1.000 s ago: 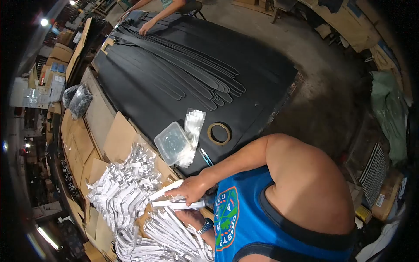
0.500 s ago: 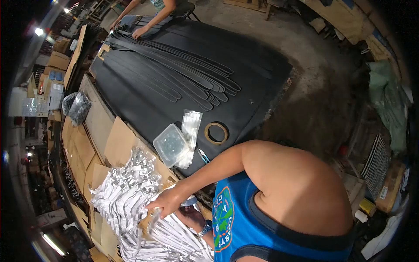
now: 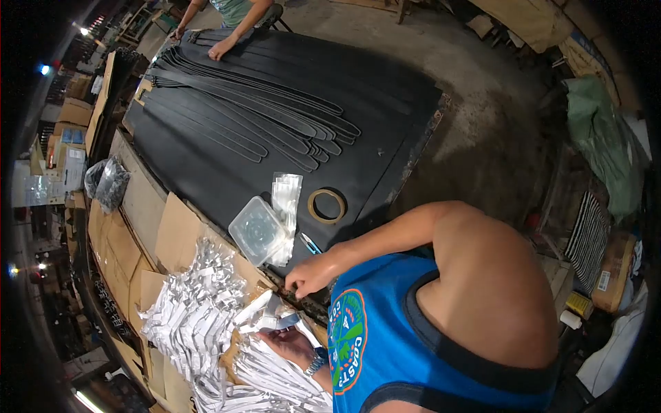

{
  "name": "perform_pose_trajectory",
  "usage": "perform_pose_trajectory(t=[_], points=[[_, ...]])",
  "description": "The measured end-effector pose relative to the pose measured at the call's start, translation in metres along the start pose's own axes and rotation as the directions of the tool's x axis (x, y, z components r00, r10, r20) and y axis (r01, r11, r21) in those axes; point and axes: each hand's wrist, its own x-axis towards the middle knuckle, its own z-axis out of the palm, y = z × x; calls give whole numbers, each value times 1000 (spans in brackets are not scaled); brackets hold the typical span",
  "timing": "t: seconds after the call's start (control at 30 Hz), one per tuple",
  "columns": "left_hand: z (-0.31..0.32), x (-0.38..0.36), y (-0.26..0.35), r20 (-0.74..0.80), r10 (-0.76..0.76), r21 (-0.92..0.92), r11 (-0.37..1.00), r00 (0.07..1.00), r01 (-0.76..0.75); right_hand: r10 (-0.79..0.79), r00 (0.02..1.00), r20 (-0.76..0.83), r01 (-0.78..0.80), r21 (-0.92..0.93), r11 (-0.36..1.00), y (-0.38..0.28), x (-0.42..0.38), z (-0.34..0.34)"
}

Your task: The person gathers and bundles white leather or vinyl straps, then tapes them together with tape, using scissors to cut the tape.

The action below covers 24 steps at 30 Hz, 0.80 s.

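Observation:
My left hand [image 3: 292, 346], with a watch at its wrist, is closed around a white strip [image 3: 258, 308] that has a blue-grey piece [image 3: 288, 321] near the fingers. Just above it, over the board's edge, hovers my right hand [image 3: 315, 274], apart from the strip. Its fingers are curled down and pressed together; what they hold, if anything, is too small to make out. Blue-handled snips [image 3: 310, 243] lie right beside that hand. Under and around my left hand spreads a big heap of white strips [image 3: 193, 310], some in clear plastic.
A clear plastic box [image 3: 256, 230], flat clear packets [image 3: 286, 199] and a tape roll [image 3: 326, 206] lie on the black sheet [image 3: 385, 103]. Black belt-like straps [image 3: 261, 110] fan out there. A co-worker's hand [image 3: 222, 48] rests at the far end. Cardboard [image 3: 182, 227] lines the left.
My right hand has left the white strip and moved up and right, closer to the snips. My left hand stays on the strip. The whole view has shifted slightly left.

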Motion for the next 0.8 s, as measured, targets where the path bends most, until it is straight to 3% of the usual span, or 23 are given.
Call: perform_pose_trajectory(t=[0.13,0.23,0.43,0.53,0.67,0.8], points=[[31,-13,7,35,14,88,996,999,-17,98,994,-54,-103,-95,990,3,-24,-8],[41,-17,6,5,67,186,980,998,-67,163,981,-100,-170,-58,984,11,-22,-2],[37,-16,4,-18,44,211,977,999,-39,100,981,-164,-134,-208,969,24,-18,3],[34,-15,2,-30,44,208,977,999,-37,166,956,-244,-201,-129,971,29,-33,-10],[26,-11,4,-3,23,192,981,1000,-22,226,904,-364,-301,-166,939,56,-38,-15],[32,-12,6,-88,75,176,983,993,-59,253,925,-282,-304,-154,940,37,-46,-23]])
